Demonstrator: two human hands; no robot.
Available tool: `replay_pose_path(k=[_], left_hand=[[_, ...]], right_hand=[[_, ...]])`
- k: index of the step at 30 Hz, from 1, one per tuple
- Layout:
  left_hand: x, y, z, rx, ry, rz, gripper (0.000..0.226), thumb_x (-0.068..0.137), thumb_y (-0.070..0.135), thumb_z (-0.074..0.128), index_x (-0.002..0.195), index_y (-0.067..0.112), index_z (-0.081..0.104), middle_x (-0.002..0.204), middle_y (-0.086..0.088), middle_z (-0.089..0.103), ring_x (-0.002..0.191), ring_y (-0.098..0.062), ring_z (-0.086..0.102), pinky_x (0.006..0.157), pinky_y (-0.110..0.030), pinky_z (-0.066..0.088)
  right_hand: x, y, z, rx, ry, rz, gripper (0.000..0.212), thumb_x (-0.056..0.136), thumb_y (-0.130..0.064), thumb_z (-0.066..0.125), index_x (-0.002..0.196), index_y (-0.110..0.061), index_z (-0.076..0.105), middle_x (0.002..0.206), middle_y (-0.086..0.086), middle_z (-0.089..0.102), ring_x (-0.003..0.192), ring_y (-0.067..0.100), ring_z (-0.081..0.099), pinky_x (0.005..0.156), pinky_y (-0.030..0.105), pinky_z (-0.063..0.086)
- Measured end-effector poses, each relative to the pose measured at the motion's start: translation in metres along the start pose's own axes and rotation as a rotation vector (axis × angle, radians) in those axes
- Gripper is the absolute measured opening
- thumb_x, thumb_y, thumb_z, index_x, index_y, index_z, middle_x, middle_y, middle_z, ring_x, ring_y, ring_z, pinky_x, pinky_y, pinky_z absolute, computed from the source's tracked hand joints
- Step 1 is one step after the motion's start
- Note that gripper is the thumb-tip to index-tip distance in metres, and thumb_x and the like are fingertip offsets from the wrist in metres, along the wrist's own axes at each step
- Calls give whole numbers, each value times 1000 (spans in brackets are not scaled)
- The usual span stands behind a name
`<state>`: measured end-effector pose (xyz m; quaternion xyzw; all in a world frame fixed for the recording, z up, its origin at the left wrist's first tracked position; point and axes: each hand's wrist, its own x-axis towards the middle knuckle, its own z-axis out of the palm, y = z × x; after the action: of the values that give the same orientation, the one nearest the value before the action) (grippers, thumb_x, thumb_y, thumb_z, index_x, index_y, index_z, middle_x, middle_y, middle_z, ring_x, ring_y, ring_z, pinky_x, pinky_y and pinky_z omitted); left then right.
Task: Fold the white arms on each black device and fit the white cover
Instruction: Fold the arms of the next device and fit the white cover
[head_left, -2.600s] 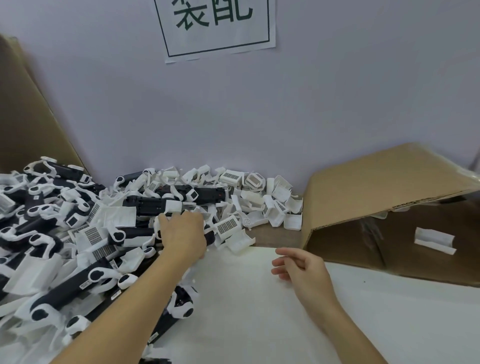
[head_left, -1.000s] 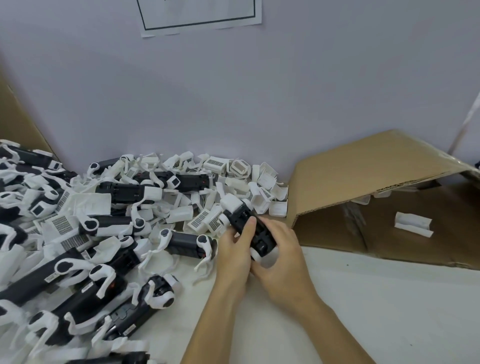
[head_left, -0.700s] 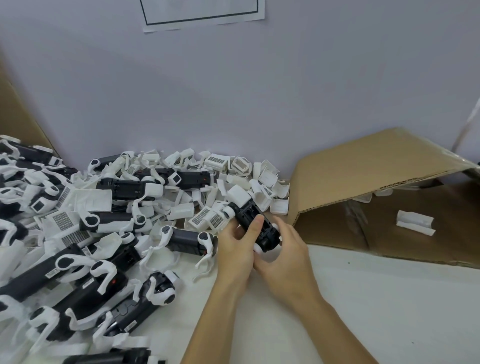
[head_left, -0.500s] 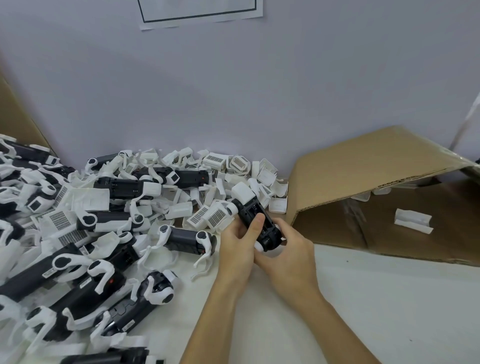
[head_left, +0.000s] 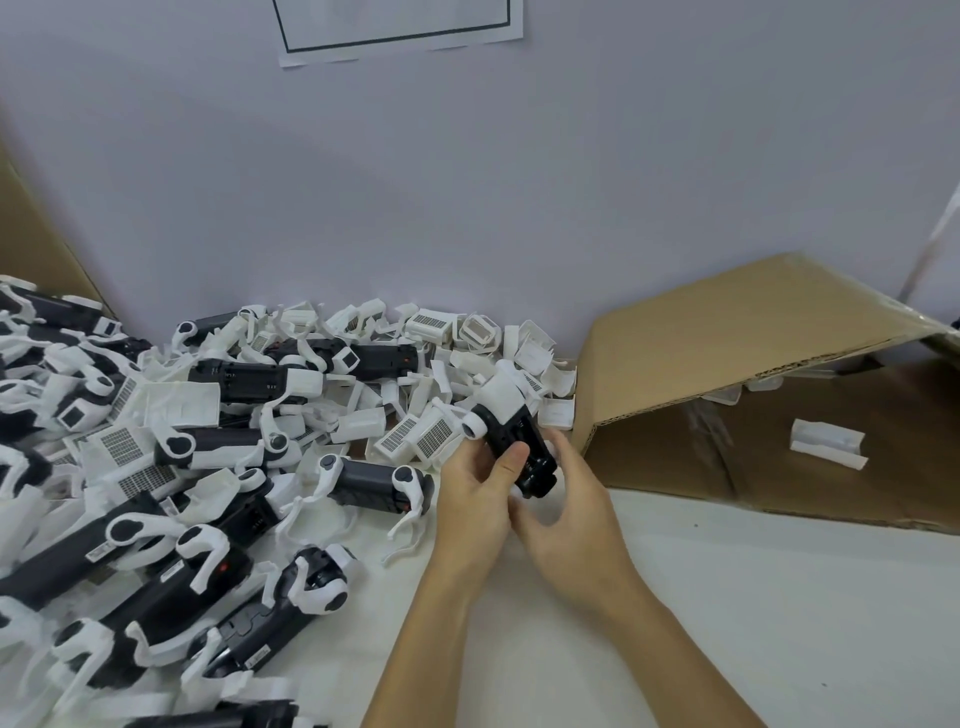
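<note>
a black device (head_left: 514, 447) with a white cover (head_left: 500, 396) on its far end is gripped by both hands above the white table (head_left: 727, 597), the left hand (head_left: 475, 499) curled round its near side with the thumb across the body, the right hand (head_left: 566, 514) cupped beneath. a heap of devices (head_left: 156, 493) and loose covers is spread to the left of the hands, and an open cardboard box (head_left: 727, 343) is seen to their right.

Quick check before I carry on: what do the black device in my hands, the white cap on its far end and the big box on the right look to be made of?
Black device: probably moulded plastic, matt with a faint sheen. White cap: likely matt plastic too, with crisp moulded edges. Box: corrugated cardboard, brown, with fluting showing along the cut edge.
</note>
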<state>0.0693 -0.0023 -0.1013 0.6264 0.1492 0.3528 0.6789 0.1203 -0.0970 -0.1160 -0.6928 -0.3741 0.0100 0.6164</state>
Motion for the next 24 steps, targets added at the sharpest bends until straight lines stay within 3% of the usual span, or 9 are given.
replay_pose_path(k=[3, 6, 8, 12, 16, 20, 24], left_hand=[[-1, -3, -3, 135, -34, 54, 27, 92, -3, 62, 102, 20, 70, 93, 3, 77, 84, -7, 71, 70, -15, 52], [-5, -7, 1, 267, -158, 95, 37, 90, -8, 58, 111, 20, 71, 103, 2, 76, 93, -10, 72, 80, -23, 57], [-7, -9, 3, 323, -206, 114, 38, 89, -8, 56, 115, 17, 70, 107, 1, 74, 97, -14, 72, 84, -33, 60], [-5, -14, 1, 390, -188, 131, 29, 88, -5, 58, 106, 16, 70, 95, 1, 75, 88, -23, 71, 77, -52, 57], [-5, -13, 1, 434, -170, 170, 23, 85, 4, 55, 101, 15, 68, 90, -3, 72, 84, -29, 67, 71, -55, 54], [-5, -14, 1, 459, -169, 193, 23, 83, 11, 51, 99, 15, 67, 88, -3, 71, 82, -29, 66, 71, -56, 53], [-4, -15, 2, 461, -207, 220, 27, 84, 7, 48, 98, 22, 67, 82, 12, 67, 74, -20, 60, 62, -40, 50]], right_hand=[[-1, 1, -3, 40, 140, -18, 62, 80, -21, 61, 139, -31, 42, 136, -22, 51, 128, -9, 45, 105, 13, 37], [-1, 2, -5, 114, 182, -7, 75, 79, -33, 73, 147, -20, 43, 141, -13, 54, 132, 1, 48, 106, 18, 40], [2, 2, -6, 122, 195, 24, 80, 75, -30, 83, 145, -21, 45, 137, -11, 58, 128, 3, 53, 103, 18, 45], [5, 4, -7, 136, 265, 59, 72, 74, -23, 87, 138, -21, 54, 126, -11, 66, 117, -1, 60, 87, 7, 47], [7, 1, -5, 144, 303, 57, 63, 69, -29, 85, 127, -19, 63, 103, -23, 71, 98, -6, 66, 73, 4, 49], [8, 1, -6, 136, 314, 68, 57, 69, -30, 87, 122, -22, 65, 99, -28, 69, 95, -4, 67, 73, 6, 50], [8, 1, -8, 145, 362, 79, 58, 64, -39, 86, 116, -22, 67, 94, -26, 71, 88, -2, 69, 71, 8, 51]])
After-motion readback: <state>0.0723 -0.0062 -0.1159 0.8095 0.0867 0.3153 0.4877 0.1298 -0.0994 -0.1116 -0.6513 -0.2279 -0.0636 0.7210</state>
